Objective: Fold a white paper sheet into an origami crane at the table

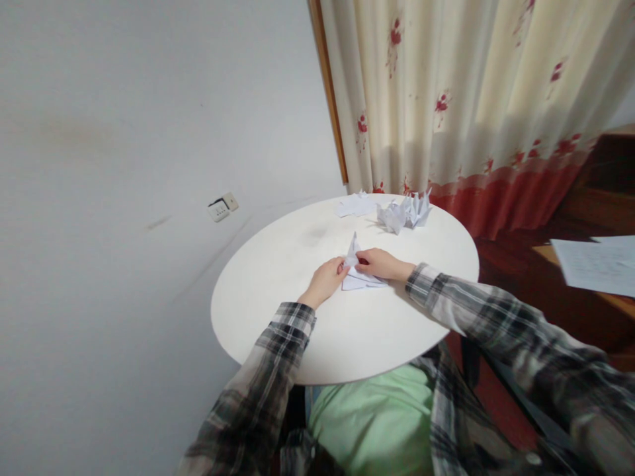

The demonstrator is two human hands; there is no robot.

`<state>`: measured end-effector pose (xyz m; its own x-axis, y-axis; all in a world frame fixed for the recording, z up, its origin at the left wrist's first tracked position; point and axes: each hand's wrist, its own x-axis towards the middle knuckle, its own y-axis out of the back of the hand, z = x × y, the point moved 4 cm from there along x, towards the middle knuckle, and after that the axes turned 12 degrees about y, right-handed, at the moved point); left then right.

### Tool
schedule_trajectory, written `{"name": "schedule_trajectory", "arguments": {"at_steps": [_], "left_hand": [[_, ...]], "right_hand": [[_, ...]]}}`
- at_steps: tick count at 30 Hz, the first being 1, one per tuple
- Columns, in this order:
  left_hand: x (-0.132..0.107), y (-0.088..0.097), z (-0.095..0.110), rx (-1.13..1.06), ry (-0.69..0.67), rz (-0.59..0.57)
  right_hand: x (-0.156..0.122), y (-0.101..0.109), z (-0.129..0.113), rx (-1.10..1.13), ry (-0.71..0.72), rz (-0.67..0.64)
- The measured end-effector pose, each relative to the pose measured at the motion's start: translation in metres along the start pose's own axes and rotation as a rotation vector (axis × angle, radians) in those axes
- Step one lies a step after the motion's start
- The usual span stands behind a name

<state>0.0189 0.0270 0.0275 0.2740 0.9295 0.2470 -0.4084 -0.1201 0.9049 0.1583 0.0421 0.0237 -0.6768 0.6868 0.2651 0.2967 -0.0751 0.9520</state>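
Observation:
Between my two hands is a piece of folded white paper (pixel 352 254), with a narrow point rising away from me. My left hand (pixel 325 280) pinches its left edge, fingers curled. From the other side my right hand (pixel 381 263) grips the right edge with thumb and fingers closed. Just below, several flat sheets of white paper (pixel 361 282) lie on the round white table (pixel 268 297), partly under the folded piece and my right hand. Folded paper cranes (pixel 404 213) stand in a cluster at the far right of the tabletop.
Near the table's far edge lie more white papers (pixel 356 204). A wall with a power socket (pixel 218 210) is at the left, and a patterned curtain (pixel 446 99) hangs behind. At the right, written sheets (pixel 595 264) rest on a wooden surface.

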Motion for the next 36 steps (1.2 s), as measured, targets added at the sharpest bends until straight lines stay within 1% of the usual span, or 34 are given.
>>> {"name": "schedule_trajectory", "arguments": {"at_steps": [24, 36], "left_hand": [[-0.0015, 0.0023, 0.0023, 0.017, 0.012, -0.019], [-0.0003, -0.0002, 0.0003, 0.017, -0.015, -0.009]], "right_hand": [[-0.0004, 0.0017, -0.0004, -0.009, 0.012, -0.021], [-0.0004, 0.0015, -0.0001, 0.005, 0.019, -0.014]]}}
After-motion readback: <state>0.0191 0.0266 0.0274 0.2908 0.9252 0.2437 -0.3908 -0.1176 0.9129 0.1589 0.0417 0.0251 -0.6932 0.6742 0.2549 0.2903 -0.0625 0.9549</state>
